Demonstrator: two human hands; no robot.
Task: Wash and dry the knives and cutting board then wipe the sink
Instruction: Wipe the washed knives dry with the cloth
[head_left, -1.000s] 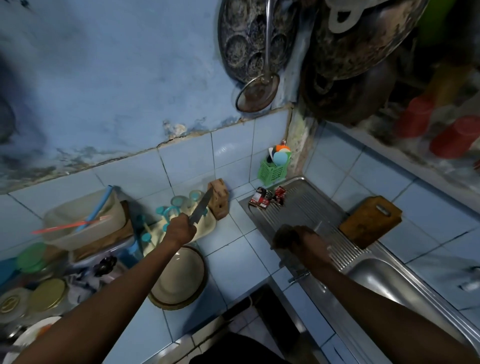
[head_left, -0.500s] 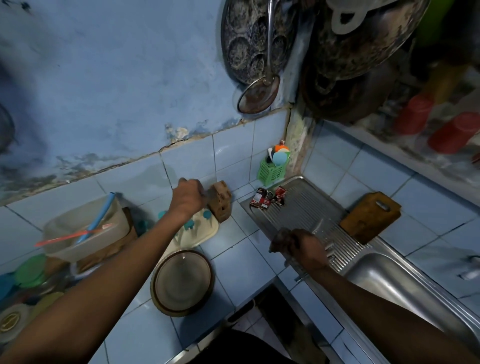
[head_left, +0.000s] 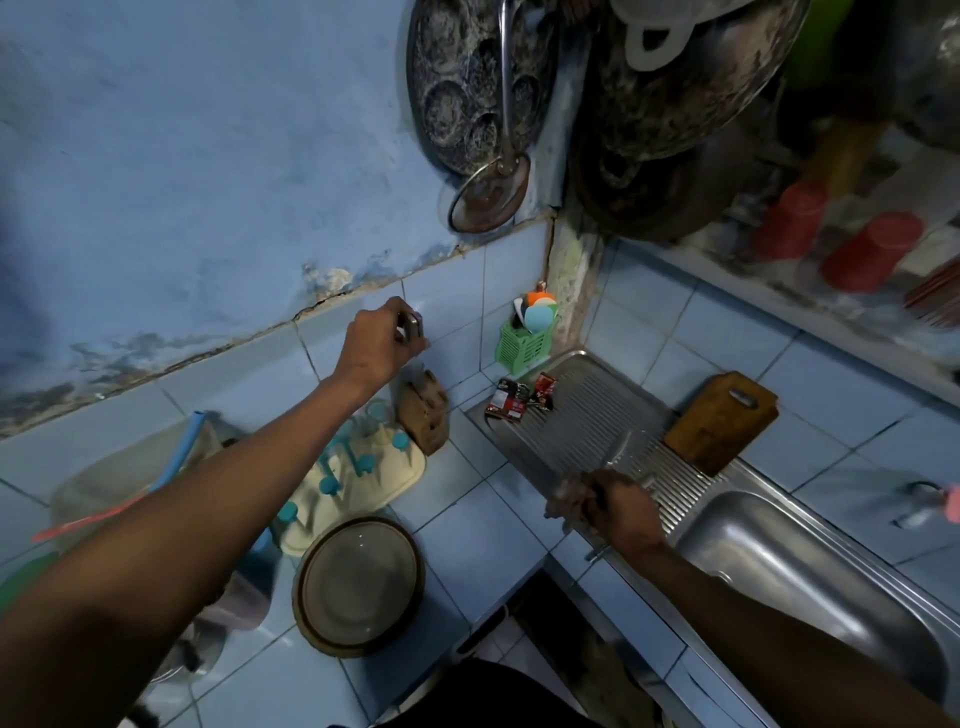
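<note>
Clear tub (head_left: 119, 467): far left on the table, a blue stick and an orange one lying across it.
Drying rack (head_left: 358, 478): cream tray with teal pegs, beside a round plate (head_left: 361, 584).
Left hand (head_left: 382, 340): raised above the knife block (head_left: 425, 415), fingers curled round a knife handle (head_left: 412, 325) with a metal end; the blade is hidden from view.
Green basket (head_left: 522, 343): in the tiled corner, holding round orange and blue pieces.
Packets (head_left: 519, 400): red and black, at the far end of the ribbed drainboard (head_left: 587, 415).
Right hand (head_left: 613, 506): clenched on a second knife (head_left: 621, 452), blade lying over the drainboard.
Cutting board (head_left: 722, 421): wooden, propped on the drainboard's far edge.
Sink (head_left: 810, 582): steel basin, right of the drainboard.
</note>
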